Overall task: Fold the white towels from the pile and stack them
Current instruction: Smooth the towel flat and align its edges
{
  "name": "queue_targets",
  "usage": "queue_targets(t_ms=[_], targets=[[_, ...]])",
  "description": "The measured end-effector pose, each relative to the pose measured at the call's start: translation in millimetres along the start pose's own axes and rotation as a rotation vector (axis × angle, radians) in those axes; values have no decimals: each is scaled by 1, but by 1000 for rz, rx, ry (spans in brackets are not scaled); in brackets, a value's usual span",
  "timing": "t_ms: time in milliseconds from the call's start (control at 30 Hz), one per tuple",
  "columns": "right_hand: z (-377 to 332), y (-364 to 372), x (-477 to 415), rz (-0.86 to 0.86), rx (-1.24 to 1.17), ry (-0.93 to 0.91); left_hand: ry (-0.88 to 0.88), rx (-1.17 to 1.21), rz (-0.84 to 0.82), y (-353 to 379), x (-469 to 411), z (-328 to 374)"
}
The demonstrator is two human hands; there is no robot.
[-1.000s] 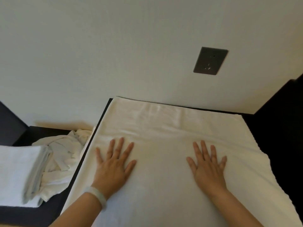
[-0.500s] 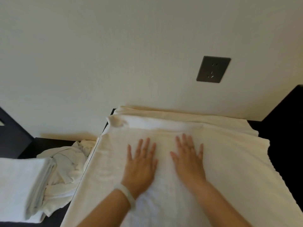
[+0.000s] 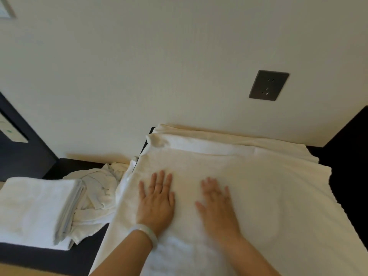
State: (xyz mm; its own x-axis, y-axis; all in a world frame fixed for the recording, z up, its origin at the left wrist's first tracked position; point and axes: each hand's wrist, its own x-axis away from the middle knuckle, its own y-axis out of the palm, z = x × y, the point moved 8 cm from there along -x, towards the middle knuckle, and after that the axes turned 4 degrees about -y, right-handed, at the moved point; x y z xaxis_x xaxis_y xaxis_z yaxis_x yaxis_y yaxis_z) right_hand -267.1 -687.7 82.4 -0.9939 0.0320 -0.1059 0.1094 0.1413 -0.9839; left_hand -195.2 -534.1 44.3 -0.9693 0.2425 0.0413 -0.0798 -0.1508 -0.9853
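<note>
One wide white towel (image 3: 258, 186), far edge doubled back, rumpled.

A cream wall (image 3: 139, 66) fills the upper view. A dark grey socket plate (image 3: 268, 85) is mounted flush on it, right of centre. A dark panel (image 3: 25, 158) stands at the left and carries a pale rectangular plate (image 3: 13, 131). The dark tabletop (image 3: 59, 257) shows at the lower left; its right part (image 3: 350, 140) meets the wall.
</note>
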Motion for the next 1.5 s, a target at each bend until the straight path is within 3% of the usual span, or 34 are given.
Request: queue_targets(t_ms=[67, 233, 367, 467, 567, 633, 733, 800, 833, 867, 967, 1000, 1033, 1133, 1200, 1233, 1300, 1400, 1500], targets=[[-34, 19, 13, -104, -31, -116, 11, -7, -21, 1, 0, -2], [56, 21, 19, -48, 71, 173, 10, 8, -16, 3, -2, -2], [67, 25, 18, -87, 75, 209, 62, 13, -20, 3, 4, -19], [67, 26, 17, -86, 102, 212, -36, 40, -27, -1, 12, -64], [68, 27, 17, -89, 121, 210, -212, 324, -139, -7, 17, -105], [67, 25, 17, -77, 115, 215, -299, 273, -139, -12, 18, -115], [69, 24, 17, -85, 108, 219, -119, 93, 75, -25, 23, -79], [69, 25, 18, -103, 120, 216, 104, 41, 50, -11, 33, -49], [69, 25, 18, -100, 125, 211, 134, 12, 39, -5, 34, -50], [69, 25, 18, -88, 129, 209, 88, -25, 41, -3, 29, -60], [70, 26, 18, -78, 117, 218, -287, -4, 14, -14, 14, -103], [70, 26, 18, -79, 110, 222, -319, 2, 3, -19, 12, -98], [70, 26, 17, -78, 103, 225, -256, 3, 49, -27, 9, -76], [70, 24, 17, -79, 86, 221, 167, 134, 231, -43, 23, 42], [72, 24, 17, -82, 34, 205, 399, 232, 156, -30, 42, 115], [74, 24, 15, -87, -12, 189, 440, 249, 69, -22, 48, 137], [80, 21, 16, -88, -87, 150, 454, 177, 100, -12, 52, 155], [101, 17, 35, -98, -15, 57, 446, 34, 58, 1, 50, 157], [170, 5, 76, -82, 32, 223, 452, 61, 83, 4, 51, 158]])
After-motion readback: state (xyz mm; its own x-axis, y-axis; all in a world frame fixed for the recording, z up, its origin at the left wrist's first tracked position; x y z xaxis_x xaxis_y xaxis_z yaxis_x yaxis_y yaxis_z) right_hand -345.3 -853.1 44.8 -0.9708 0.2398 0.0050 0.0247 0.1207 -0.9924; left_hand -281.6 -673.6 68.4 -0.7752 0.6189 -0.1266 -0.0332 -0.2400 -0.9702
